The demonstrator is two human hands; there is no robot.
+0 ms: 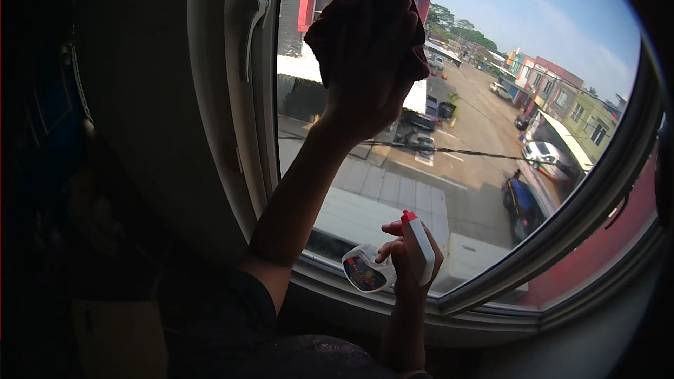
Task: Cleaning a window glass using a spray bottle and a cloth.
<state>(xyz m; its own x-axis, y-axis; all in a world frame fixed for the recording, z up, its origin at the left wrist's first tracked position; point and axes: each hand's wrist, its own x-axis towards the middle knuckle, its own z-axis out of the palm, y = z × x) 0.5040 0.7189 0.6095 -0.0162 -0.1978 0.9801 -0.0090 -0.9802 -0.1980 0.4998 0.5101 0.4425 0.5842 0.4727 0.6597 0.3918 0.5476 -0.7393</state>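
My left hand point(368, 102) is raised and presses a dark maroon cloth point(368, 31) to the upper part of the window pane point(474, 189). The cloth is bunched over the fingers, so they are mostly hidden. Lower down, in front of the bottom of the pane, my right hand point(404, 276) grips a trigger spray bottle point(366, 269) by its neck. Its white spray head point(419, 252) has a red nozzle point(408, 216) pointing up toward the glass. A colourful label with writing shows on the clear bottle.
A lever handle point(256, 37) sticks out from the left window frame point(231, 63). The bottom frame rail point(379, 305) runs below my right hand. Beside the window stands a dark wall point(142, 89). A tan box-like thing point(120, 339) sits in shadow at lower left. Outside are a street, parked vehicles and a cable.
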